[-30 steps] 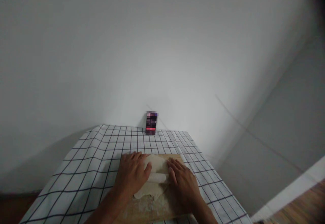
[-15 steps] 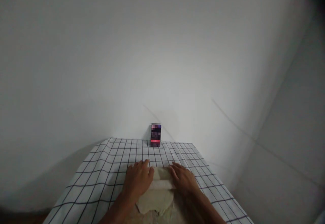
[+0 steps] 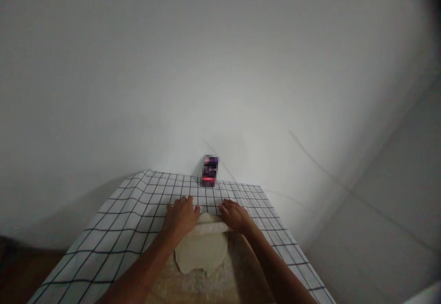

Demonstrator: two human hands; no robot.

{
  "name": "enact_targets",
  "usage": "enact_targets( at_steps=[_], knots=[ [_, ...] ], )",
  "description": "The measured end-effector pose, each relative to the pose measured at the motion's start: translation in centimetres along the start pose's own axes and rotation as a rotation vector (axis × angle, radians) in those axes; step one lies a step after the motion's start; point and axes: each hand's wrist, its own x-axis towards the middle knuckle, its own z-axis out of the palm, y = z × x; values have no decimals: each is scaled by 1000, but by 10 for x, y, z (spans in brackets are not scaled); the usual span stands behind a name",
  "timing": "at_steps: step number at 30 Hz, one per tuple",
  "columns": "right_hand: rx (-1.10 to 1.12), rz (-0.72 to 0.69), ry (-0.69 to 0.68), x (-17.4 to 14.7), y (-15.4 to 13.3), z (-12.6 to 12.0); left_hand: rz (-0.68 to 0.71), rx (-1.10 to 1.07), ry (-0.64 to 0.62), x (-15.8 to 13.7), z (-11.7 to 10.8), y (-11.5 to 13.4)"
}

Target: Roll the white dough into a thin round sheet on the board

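Observation:
A pale rolling pin [image 3: 211, 228] lies crosswise over a flattened sheet of dough [image 3: 201, 251] with an uneven edge. My left hand [image 3: 182, 214] is closed over the pin's left end, its fingers bent forward. Over the right end, my right hand [image 3: 235, 216] is closed in the same way, thumb side inward. Both handles are hidden under my hands. Beneath the dough is a floured wooden board [image 3: 206, 290], and most of the dough sheet shows on the near side of the pin.
A white cloth with dark grid lines [image 3: 113, 235] covers the table. At its far edge a dark, blurred-out upright object [image 3: 209, 171] leans against the pale wall [image 3: 220, 74]. Another wall face [image 3: 379, 212] stands to the right.
Both hands have pushed the rolling pin forward over the dough, so more of the sheet and board shows on the near side. The view has tilted down and turned slightly.

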Motion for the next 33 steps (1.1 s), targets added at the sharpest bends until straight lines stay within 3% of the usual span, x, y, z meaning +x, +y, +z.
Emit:
enact_targets(
  at_steps=[5,9,14,21,27,33],
  knots=[
    [-34,68,51,-43,-12,-3,110,27,159,-22,3,1],
    [-71,30,138,-82,-27,-5,200,-1,247,-48,3,0],
    [-94,97,171,-126,-38,7,297,-55,302,-85,-2,0],
    [-60,58,183,-164,-43,27,322,-57,277,-122,0,-4],
    [-78,24,185,-164,-47,18,350,-103,235,-131,-3,-8],
    [-107,78,138,-118,-41,-3,272,-59,50,-74,-7,-1]
  ],
)
